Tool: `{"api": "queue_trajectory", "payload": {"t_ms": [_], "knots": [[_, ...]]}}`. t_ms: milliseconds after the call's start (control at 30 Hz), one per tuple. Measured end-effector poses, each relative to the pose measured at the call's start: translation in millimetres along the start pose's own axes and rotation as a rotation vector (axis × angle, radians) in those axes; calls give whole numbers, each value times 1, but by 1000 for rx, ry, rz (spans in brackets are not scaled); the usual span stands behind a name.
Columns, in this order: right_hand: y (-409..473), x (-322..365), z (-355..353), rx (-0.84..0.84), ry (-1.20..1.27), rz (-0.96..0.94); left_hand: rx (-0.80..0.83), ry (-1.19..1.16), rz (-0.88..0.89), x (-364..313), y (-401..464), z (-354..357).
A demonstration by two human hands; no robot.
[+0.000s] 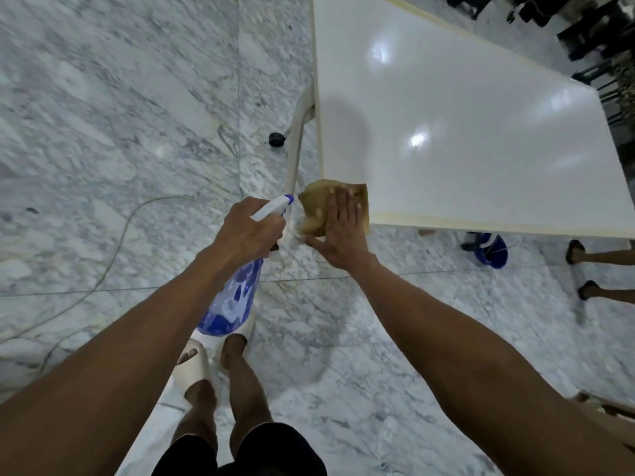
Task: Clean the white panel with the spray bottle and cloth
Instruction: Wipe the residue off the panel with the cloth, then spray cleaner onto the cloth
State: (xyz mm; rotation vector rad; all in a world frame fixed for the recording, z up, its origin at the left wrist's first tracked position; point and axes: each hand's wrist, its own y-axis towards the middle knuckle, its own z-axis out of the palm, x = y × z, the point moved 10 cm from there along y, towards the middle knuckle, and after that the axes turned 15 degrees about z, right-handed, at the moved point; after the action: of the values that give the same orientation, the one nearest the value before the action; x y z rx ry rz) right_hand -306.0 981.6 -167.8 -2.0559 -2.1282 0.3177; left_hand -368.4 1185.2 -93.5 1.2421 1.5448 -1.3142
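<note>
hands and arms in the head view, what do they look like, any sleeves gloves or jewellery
Both arms are bare from the bottom edge of the picture up to the wrists: no sleeves show. The left hand and the right hand are bare too, with no gloves. No rings, watch or bands can be seen on either. The right hand's fingernails are short and pale.

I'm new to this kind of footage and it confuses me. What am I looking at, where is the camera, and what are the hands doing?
There is no machine: a person wears one camera on the head, looking down, so you see their own arms and feet. The left hand grips a blue spray bottle by its white trigger head. The right hand lies flat, pressing a tan cloth on the near corner of the white panel, which stands above a marble floor. A blue bucket sits beneath.
</note>
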Motion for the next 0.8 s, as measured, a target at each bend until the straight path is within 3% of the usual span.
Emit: {"api": "queue_trajectory", "payload": {"t_ms": [167, 333, 433, 500, 567, 633, 700, 800], "knots": [[-7, 1, -5, -67, -68, -21, 42, -4, 8, -16, 1, 5], [-33, 5, -11, 60, -88, -63, 86, 20, 48, -33, -11, 6], [-36, 12, -37, 107, 29, -198, 103, 33, 73, -46, -23, 5], [-37, 8, -58, 204, 351, -137, 87, 33, 83, -55, -26, 1], [-45, -2, -81, 302, 621, 57, 94, 37, 97, -68, -31, -1], [-48, -16, -108, 279, 863, 232, 98, 37, 97, -83, -35, -1], [-52, -31, -133, 236, 1255, 390, 64, 11, 68, -102, -34, -7], [-49, -28, -157, 331, 1862, 426, 24, 23, 67, -136, -24, -18]]}}
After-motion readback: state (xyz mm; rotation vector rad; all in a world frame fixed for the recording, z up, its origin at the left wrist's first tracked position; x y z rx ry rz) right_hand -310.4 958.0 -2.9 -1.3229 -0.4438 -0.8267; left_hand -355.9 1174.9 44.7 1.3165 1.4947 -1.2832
